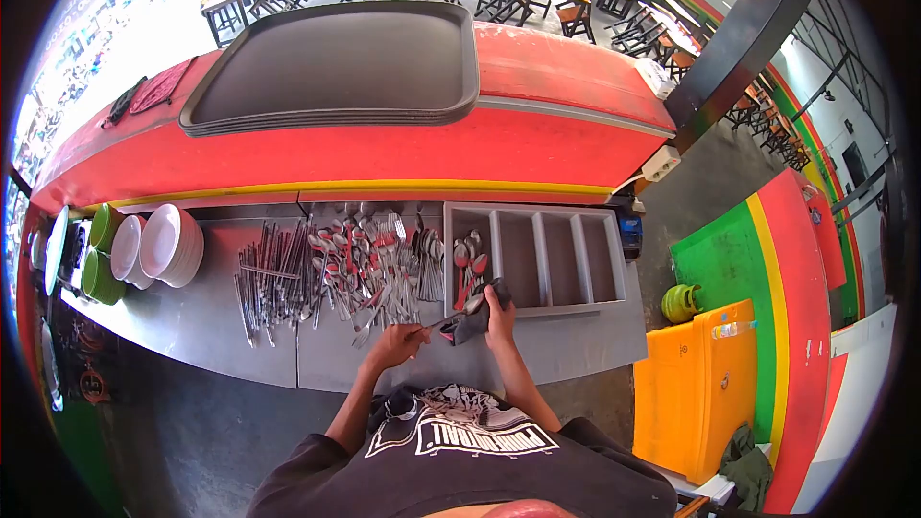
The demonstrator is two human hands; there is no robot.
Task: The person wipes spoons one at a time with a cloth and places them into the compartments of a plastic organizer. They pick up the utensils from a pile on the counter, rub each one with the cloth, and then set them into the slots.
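A spoon [447,321] is held by its handle in my left hand [399,345], whose fingers are closed. My right hand [499,315] grips a dark cloth [468,329] around the bowl end of the spoon. Just beyond my right hand is a grey divided cutlery tray [561,311], with several spoons [470,259] in its leftmost compartment; its other compartments show bare bottoms. Left of the tray, a loose pile of forks and spoons [369,264] covers the metal counter [384,374]. Thin metal sticks or handles [271,273] lie in a heap farther left.
White bowls [173,245] and green bowls [100,273] are stacked at the counter's left. Dark serving trays [345,62] rest on the red ledge [566,77] ahead. A yellow-orange box [691,393] and a green gas cylinder [681,303] stand at the right.
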